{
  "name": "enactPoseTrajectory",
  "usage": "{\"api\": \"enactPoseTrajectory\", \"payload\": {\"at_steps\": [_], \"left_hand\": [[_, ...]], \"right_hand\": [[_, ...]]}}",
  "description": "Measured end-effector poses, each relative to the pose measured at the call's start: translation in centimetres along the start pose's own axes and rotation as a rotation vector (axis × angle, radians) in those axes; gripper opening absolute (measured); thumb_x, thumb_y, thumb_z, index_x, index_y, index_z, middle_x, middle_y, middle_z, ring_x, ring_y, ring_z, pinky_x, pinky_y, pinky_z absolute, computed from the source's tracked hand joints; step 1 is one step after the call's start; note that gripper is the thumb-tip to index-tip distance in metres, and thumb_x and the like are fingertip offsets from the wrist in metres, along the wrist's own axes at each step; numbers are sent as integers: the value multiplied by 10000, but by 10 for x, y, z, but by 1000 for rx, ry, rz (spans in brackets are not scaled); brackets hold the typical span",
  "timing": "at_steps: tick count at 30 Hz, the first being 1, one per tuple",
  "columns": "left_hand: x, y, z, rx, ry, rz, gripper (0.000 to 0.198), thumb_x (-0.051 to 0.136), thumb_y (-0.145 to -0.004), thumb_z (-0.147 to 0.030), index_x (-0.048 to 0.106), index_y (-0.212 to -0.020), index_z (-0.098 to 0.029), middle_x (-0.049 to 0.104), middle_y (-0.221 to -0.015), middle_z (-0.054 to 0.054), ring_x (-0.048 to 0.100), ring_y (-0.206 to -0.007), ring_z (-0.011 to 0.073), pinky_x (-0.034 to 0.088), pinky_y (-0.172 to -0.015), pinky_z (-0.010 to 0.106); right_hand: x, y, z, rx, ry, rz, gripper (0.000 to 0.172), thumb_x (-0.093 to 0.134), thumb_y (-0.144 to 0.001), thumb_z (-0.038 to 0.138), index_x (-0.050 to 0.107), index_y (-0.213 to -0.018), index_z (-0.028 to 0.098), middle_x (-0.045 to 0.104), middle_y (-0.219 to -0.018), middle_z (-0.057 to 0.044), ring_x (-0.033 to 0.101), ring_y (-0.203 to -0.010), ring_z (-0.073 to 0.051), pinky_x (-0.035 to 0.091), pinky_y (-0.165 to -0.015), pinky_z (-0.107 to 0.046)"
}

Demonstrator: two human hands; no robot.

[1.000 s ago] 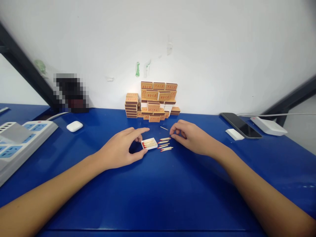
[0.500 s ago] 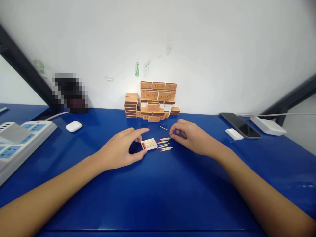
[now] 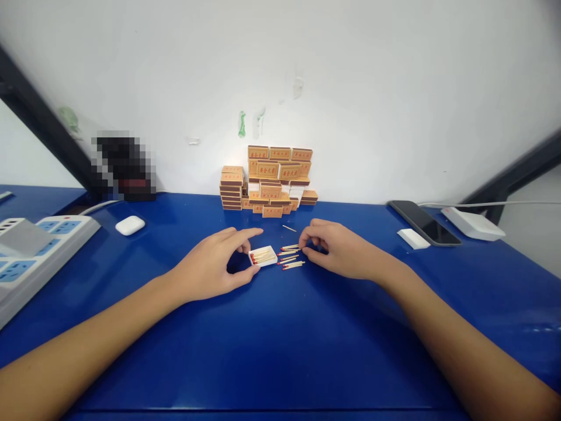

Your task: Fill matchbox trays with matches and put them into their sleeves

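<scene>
A small white matchbox tray (image 3: 274,261) with red-tipped matches inside lies on the blue table. My left hand (image 3: 221,260) grips its left end between thumb and fingers. Just right of the tray, several loose matches (image 3: 293,265) lie in small rows, heads to the left. My right hand (image 3: 335,248) is at their right ends, its thumb and index finger close together; whether a match is between them is too small to tell. A single stick (image 3: 289,228) lies farther back, apart from the others.
Stacked matchboxes (image 3: 268,169) stand against the wall. A power strip (image 3: 52,251) and a white case (image 3: 130,225) are at left. At right lie a phone (image 3: 424,222), a white block (image 3: 413,238) and a white box (image 3: 473,223) with a cable.
My right hand has moved slightly down, and its fingertips have drawn closer to the upper loose matches. My left hand stays on the tray. The whole view has shifted a little.
</scene>
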State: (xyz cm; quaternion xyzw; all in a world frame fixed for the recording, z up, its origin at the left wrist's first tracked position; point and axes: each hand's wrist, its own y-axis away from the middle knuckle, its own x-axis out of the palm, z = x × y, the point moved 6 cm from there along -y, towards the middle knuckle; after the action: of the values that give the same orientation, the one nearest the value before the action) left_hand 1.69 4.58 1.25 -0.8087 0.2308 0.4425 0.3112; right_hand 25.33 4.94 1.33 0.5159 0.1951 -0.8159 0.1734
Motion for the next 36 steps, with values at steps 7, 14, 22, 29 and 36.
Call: {"api": "enactPoseTrajectory", "payload": {"at_steps": [7,14,22,29,36], "left_hand": [[-1,0,0,-10,-5,7,601,675,-922,-366,503,-1493,-288,689,-1052,21,658,-965,203,561,-900,389],[0,1,0,-1,-1,6,608,681,-918,-369,502,-1493,-289,692,-1059,21,659,-974,203,563,-917,393],[0,-1,1,3,-3,-3,596,670,-925,-379,503,-1490,-288,689,-1055,22,661,-969,201,561,-925,390],[-1,0,1,-6,-11,-8,584,664,-924,-391,519,-1479,-283,694,-1053,29,663,-970,208,561,-905,381],[0,-1,2,4,-17,2,582,656,-940,-419,509,-1485,-282,692,-1070,31,660,-981,207,557,-925,391]], "right_hand": [[2,0,6,-30,-21,3,82,611,-957,234,679,-913,226,586,-842,-9,533,-747,-158,412,-688,-293],[2,-6,-6,-10,-27,-88,113,588,-975,187,692,-999,221,594,-910,-24,553,-768,-153,430,-703,-288],[5,-11,-5,-13,-13,-86,117,605,-983,194,718,-974,221,587,-953,-37,568,-802,-161,452,-732,-300],[8,-12,1,-35,87,-72,120,597,-982,170,711,-951,194,571,-964,-44,539,-752,-153,435,-715,-306],[4,-12,-6,-10,113,-79,118,582,-982,174,680,-922,201,588,-986,-63,574,-807,-180,455,-745,-323]]}}
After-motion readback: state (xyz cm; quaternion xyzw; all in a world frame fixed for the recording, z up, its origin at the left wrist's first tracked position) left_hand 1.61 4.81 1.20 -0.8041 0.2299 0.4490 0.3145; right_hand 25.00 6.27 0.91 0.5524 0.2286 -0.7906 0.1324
